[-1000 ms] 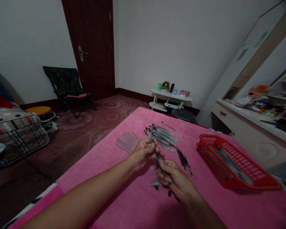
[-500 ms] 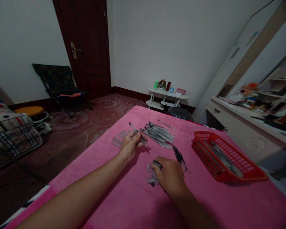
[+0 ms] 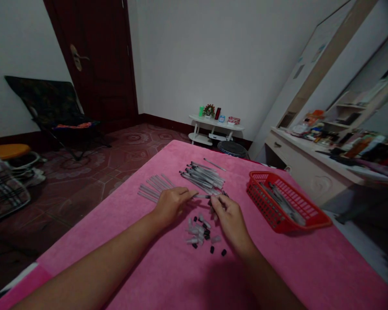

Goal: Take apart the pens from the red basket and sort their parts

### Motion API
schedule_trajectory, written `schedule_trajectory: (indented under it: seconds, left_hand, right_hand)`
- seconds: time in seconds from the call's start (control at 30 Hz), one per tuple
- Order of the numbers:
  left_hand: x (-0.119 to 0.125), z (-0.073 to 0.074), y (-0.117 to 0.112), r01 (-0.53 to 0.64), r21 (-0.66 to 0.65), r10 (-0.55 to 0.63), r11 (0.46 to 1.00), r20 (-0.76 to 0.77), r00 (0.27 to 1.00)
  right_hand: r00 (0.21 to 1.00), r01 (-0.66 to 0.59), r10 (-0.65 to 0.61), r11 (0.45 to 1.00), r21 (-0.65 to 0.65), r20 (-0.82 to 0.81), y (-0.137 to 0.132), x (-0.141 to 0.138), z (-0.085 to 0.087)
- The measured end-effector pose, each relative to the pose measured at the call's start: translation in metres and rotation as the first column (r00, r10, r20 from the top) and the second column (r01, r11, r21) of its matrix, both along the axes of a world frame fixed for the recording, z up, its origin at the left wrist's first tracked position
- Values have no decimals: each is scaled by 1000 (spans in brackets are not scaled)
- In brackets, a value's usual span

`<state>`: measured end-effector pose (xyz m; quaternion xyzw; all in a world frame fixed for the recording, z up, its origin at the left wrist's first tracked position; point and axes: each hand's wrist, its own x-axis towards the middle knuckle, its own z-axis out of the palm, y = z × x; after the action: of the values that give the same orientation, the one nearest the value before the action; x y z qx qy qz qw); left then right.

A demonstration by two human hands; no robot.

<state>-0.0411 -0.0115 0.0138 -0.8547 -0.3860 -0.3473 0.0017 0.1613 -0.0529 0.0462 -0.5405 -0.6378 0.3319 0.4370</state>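
Note:
My left hand (image 3: 172, 204) is closed on a slim clear pen (image 3: 201, 196) that lies level, its black end toward the right. The fingers of my right hand (image 3: 229, 216) pinch that black end, so both hands meet at the pen. Just beyond them is a pile of clear pens with dark tips (image 3: 201, 175). Left of my left hand, several clear pen tubes (image 3: 152, 187) lie in a row. Small black plugs and clear tip pieces (image 3: 198, 231) are scattered nearer me. Dark refills are mostly hidden behind my right hand.
A red plastic basket (image 3: 261, 207) holding more pens stands on the right of the pink cloth (image 3: 155, 267). One pen (image 3: 214, 164) lies apart at the far side. Past the table are a white shelf (image 3: 216, 122), a folding chair (image 3: 56, 107) and a dresser (image 3: 313, 161).
My right hand has moved away from the small parts, up to the pen's end. My left hand has turned the pen from slanted to level. The view has swung a little right.

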Motion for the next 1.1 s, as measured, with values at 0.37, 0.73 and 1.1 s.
schedule_trajectory:
  seconds: [0.37,0.73,1.1]
  left_hand:
    - [5,3,-5,-31,80,42,996,-138,990]
    - [5,5,-7,-14,56,22,998,-140,990]
    - [5,4,-7,-3,23,6,1000,-128,992]
  right_hand:
    - [1000,-11,11,1000,-4,-19,1,1,3]
    - [994,-31,19,993,-110,-111,3,3,-5]
    - [998,-44,45,999,12,-33,4,6,-4]
